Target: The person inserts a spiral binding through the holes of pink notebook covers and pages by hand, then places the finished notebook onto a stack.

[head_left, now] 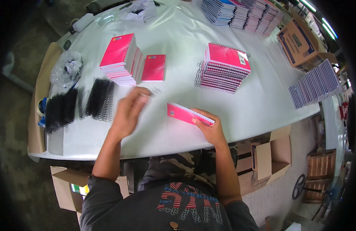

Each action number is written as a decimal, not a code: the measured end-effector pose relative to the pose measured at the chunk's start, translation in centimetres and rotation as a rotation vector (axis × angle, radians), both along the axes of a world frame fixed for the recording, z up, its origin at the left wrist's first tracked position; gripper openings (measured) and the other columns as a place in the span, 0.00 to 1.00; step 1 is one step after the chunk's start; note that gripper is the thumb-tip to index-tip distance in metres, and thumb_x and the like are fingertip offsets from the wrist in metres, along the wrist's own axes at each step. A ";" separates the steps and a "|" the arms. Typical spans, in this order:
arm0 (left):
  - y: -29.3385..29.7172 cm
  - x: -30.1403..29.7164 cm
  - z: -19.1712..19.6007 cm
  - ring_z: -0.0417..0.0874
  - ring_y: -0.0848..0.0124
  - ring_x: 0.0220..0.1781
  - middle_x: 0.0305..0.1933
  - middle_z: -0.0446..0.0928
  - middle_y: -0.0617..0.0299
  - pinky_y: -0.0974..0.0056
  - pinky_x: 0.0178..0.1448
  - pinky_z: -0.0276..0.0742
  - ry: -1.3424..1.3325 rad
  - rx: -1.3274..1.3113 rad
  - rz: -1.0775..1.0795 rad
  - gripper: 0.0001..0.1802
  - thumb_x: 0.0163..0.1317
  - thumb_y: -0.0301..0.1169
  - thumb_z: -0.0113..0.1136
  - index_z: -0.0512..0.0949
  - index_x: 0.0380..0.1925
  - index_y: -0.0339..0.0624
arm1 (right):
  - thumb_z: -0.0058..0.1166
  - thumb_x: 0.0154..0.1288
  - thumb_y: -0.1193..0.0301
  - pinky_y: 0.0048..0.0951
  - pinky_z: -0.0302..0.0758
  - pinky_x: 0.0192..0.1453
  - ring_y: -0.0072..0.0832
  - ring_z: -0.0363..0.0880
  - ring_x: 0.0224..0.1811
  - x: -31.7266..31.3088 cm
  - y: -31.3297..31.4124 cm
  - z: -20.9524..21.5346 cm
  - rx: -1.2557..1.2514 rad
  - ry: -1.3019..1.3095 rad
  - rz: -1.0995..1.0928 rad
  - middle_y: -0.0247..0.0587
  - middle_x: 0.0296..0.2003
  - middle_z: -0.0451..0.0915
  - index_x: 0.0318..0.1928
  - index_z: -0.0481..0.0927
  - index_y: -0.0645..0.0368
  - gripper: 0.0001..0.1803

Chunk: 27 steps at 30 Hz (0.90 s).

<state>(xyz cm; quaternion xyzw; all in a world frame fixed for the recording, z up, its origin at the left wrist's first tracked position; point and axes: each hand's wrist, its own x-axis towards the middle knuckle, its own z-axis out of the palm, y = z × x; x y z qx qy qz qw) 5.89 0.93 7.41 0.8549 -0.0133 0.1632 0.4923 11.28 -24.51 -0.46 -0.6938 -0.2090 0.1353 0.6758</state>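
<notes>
My right hand grips an unbound pink notebook tilted over the table, its row of punched holes facing up. Fingers pinched, my left hand is smeared by motion; a faint, blurred spiral binding coil pokes out from its fingertips. Just beyond it rises a stack of pink notebooks without coils, and one thin pink notebook lies beside that. Black spiral coils sit in bunches left of my left hand. Farther right stands a pile of coil-bound pink notebooks.
Bound notebooks are stacked at the far edge, with another stack at the right. A cardboard box stands behind that. Clear plastic wrap lies at the left. Open cartons rest below the table's near edge.
</notes>
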 end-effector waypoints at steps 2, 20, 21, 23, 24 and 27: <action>-1.5 1.0 0.0 0.69 0.76 0.32 0.31 0.72 0.61 0.70 0.41 0.68 -0.008 0.024 -0.210 0.11 0.67 0.34 0.51 0.74 0.39 0.36 | 0.53 0.61 0.79 0.24 0.71 0.53 0.21 0.76 0.45 -0.3 -0.1 0.3 0.025 0.011 -0.032 0.41 0.45 0.81 0.51 0.78 0.64 0.16; -1.2 2.4 -4.1 0.66 0.80 0.30 0.28 0.69 0.70 0.73 0.36 0.65 0.355 -0.189 -0.250 0.11 0.67 0.35 0.53 0.72 0.32 0.38 | 0.53 0.61 0.81 0.23 0.72 0.51 0.22 0.77 0.44 -1.4 -1.4 0.1 0.022 -0.047 -0.064 0.42 0.43 0.81 0.50 0.78 0.66 0.15; -1.4 2.4 -4.1 0.67 0.80 0.32 0.30 0.69 0.69 0.72 0.36 0.65 0.265 -0.238 -0.248 0.10 0.66 0.35 0.54 0.72 0.33 0.38 | 0.53 0.61 0.81 0.24 0.72 0.51 0.22 0.77 0.44 -1.4 -1.4 0.2 0.013 -0.057 -0.054 0.43 0.43 0.82 0.49 0.78 0.66 0.15; -1.2 2.4 -4.2 0.69 0.79 0.33 0.31 0.70 0.68 0.72 0.36 0.66 0.176 -0.287 -0.247 0.10 0.65 0.34 0.56 0.72 0.33 0.38 | 0.53 0.61 0.81 0.24 0.72 0.51 0.23 0.77 0.43 -1.3 -1.3 0.2 0.004 -0.065 -0.046 0.43 0.43 0.82 0.49 0.78 0.66 0.15; -0.7 2.5 -4.3 0.70 0.77 0.35 0.34 0.72 0.66 0.71 0.39 0.67 0.054 -0.147 -0.266 0.09 0.63 0.33 0.58 0.73 0.36 0.38 | 0.53 0.61 0.81 0.24 0.72 0.51 0.23 0.77 0.43 -1.3 -1.3 0.3 0.010 -0.079 -0.029 0.44 0.43 0.82 0.49 0.79 0.66 0.14; -1.4 2.6 -3.2 0.73 0.70 0.39 0.38 0.75 0.63 0.66 0.44 0.67 -0.153 0.086 -0.242 0.11 0.57 0.29 0.62 0.74 0.38 0.39 | 0.54 0.61 0.80 0.24 0.72 0.50 0.23 0.77 0.44 -1.3 -1.1 0.2 0.013 -0.081 -0.017 0.43 0.43 0.82 0.48 0.79 0.66 0.14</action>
